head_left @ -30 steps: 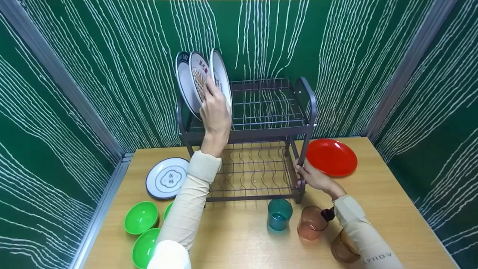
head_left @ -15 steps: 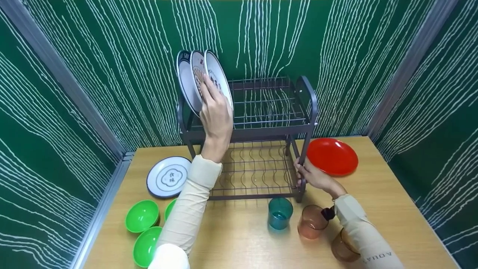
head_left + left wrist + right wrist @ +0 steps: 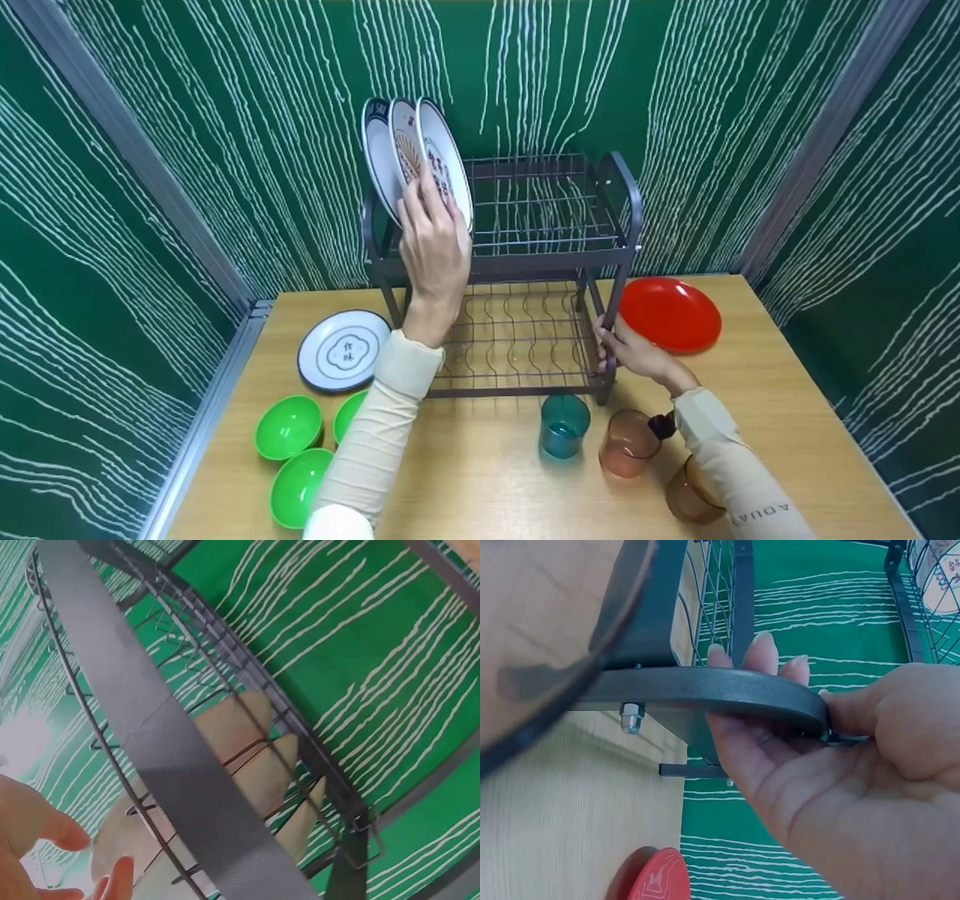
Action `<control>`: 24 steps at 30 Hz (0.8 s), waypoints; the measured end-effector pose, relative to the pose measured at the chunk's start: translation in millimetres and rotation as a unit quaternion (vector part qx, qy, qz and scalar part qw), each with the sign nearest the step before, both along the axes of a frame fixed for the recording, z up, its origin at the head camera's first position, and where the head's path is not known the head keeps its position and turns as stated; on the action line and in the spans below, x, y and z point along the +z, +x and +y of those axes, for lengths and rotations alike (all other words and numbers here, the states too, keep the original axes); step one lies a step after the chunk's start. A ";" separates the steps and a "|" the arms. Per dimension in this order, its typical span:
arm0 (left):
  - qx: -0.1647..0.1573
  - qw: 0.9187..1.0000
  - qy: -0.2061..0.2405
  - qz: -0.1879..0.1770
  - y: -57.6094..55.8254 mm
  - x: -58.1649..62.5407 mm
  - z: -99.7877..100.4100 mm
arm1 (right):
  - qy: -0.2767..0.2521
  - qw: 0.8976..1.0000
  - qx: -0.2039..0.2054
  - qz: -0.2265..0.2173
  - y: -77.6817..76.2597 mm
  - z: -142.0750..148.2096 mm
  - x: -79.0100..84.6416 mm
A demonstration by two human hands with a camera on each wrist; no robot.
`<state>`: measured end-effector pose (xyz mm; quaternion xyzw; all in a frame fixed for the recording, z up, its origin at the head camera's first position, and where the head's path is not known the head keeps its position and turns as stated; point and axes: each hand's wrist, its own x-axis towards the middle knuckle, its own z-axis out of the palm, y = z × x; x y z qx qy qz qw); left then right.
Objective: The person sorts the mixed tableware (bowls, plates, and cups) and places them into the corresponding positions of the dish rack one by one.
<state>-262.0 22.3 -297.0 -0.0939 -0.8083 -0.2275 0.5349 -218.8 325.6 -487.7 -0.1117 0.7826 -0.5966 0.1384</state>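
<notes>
Three white round plates with printed faces [image 3: 409,142] are stood on edge, side by side, at the left end of the upper tier of a dark grey two-tier metal dish rack [image 3: 547,262]. Leftmost plate is marked by a dark rim band, middle one by a brown fan pattern, rightmost one by small printed characters.

Hands: at the front of the rightmost plate the left hand [image 3: 435,247] is seen, fingers loosely extended upward; in the left wrist view thumb and fingertips are visibly parted near the plate's edge. Whether the rim is touched cannot be told. By the right hand [image 3: 628,351] the rack's right front upright is gripped low down, fingers curled round the metal. Both arms are covered by beige sleeves [image 3: 379,435].

Worktop [image 3: 480,465], light wood: a white round plate with a blue rim [image 3: 345,351] is laid flat left of the rack; nearer, three green round bowls [image 3: 288,427] are grouped, one partly hidden by the left sleeve. Right of the rack, a red round plate [image 3: 670,315] is laid. In front, a teal transparent cup [image 3: 564,426], a pinkish transparent cup [image 3: 628,444] and a brown transparent cup [image 3: 691,495] are spaced apart, the last partly covered by the right sleeve.
</notes>
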 end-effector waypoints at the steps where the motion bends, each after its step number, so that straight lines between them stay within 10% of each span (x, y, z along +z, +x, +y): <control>1: -0.003 1.000 -0.001 0.006 1.2 -2.3 -0.4 | -0.001 1.000 -0.001 0.000 0.0 0.3 -0.1; 24: -0.073 0.996 0.041 0.040 34.5 -52.3 -14.5 | 0.085 0.996 -0.018 0.011 7.9 34.6 7.8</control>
